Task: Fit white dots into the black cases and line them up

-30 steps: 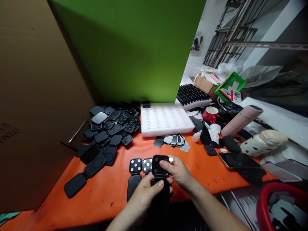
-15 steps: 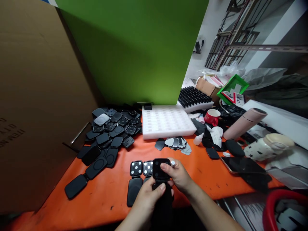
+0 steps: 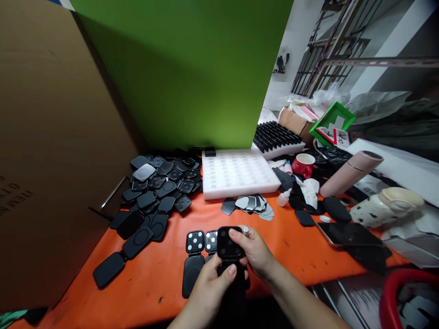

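A black folding piece [image 3: 229, 243] is held upright between both hands at the near edge of the orange table. My left hand [image 3: 211, 285] grips its lower part, thumb across the front. My right hand [image 3: 256, 250] presses its thumb on the upper square panel, and a small white-tipped object [image 3: 246, 231] sticks up between its fingers. Just left lie two similar unfolded pieces, one [image 3: 195, 241] with white dots on its square panel, the other partly hidden by my left hand. A heap of black pieces [image 3: 166, 178] lies farther left.
Behind are a white foam tray [image 3: 240, 176] and grey flat pieces [image 3: 255, 204]. To the right stand a small bottle [image 3: 284, 197], red mug [image 3: 303, 165], pink flask [image 3: 351, 173] and phone [image 3: 350, 235]. A cardboard wall [image 3: 51, 137] rises at left.
The view has shifted slightly. Both hands keep nearly the same grip on the black piece, and dark dots now show more clearly on its upper panel.
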A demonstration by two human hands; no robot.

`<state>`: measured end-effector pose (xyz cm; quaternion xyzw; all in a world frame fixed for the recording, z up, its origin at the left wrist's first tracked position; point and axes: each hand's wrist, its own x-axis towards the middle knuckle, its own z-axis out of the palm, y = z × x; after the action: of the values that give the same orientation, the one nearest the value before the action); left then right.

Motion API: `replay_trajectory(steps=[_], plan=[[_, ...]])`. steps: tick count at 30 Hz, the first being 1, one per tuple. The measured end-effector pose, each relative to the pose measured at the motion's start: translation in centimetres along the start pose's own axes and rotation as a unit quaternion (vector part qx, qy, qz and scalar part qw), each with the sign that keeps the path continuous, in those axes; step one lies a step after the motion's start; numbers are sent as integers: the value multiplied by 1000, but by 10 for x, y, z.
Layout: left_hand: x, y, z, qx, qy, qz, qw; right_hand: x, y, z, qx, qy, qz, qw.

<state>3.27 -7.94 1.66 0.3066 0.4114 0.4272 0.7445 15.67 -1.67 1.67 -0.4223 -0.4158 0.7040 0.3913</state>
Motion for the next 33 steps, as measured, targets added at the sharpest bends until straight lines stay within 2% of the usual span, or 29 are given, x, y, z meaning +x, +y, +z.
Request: replay_trajectory(steps=[4,7,9,11,13,15,17,20,24,29,33], plan=[[5,-4,-7,-18,34,30,999,-1,-1,-8,-127,1,-89,988],[6,-7,-14,98,68,86,989,-13,-9,-8,-305,28,-149,940],[5,-9,-17,227,99,129,960,-23,-16,-4,-421,18,-162,892],[4,-9,-17,353,113,153,916,-29,-20,0,-503,9,-168,848],[2,-8,-16,446,104,165,874,-32,-22,3,-560,16,-162,813],[1,-7,-15,496,85,175,846,-34,-24,4,-594,21,-154,789],[1,-6,-13,507,70,169,842,-35,-25,4,-600,-2,-155,785],[0,-8,-12,482,60,154,861,-36,-29,5,-587,-31,-162,793],[2,-13,-11,458,71,185,867,-33,-30,4,-571,-13,-170,803],[3,-16,-11,454,89,208,862,-27,-24,0,-531,-28,-188,826],[5,-18,-11,420,66,194,884,-30,-17,3,-513,-15,-203,834]])
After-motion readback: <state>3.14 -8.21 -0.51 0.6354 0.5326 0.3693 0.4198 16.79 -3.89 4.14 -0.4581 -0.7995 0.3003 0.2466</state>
